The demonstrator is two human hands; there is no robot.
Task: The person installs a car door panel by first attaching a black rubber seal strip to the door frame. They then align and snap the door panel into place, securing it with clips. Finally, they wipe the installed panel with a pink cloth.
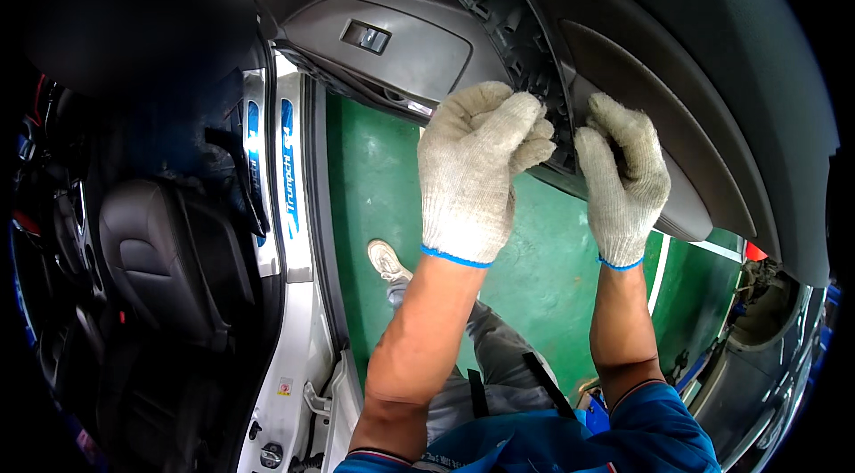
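Note:
Both my hands wear off-white knit gloves with blue cuff edges and are raised to a dark car door panel [405, 50]. My left hand [472, 175] is closed, its thumb and fingers curled together beside a black ribbed trim strip [517, 32]. What lies between those fingers is hidden. On the other side of the strip's lower end, my right hand [628, 179] has its thumb and bent fingers drawn in close to the strip's edge. Whatever it pinches is too small to make out. A window switch [366, 36] sits in the panel, left of the strip.
At left is the open door frame with a white and metal sill [294, 170]; a dark car seat [156, 250] stands inside. Below is a green floor [534, 259] with white lines, and my shoe [387, 261] rests on it. Another vehicle [770, 357] is at lower right.

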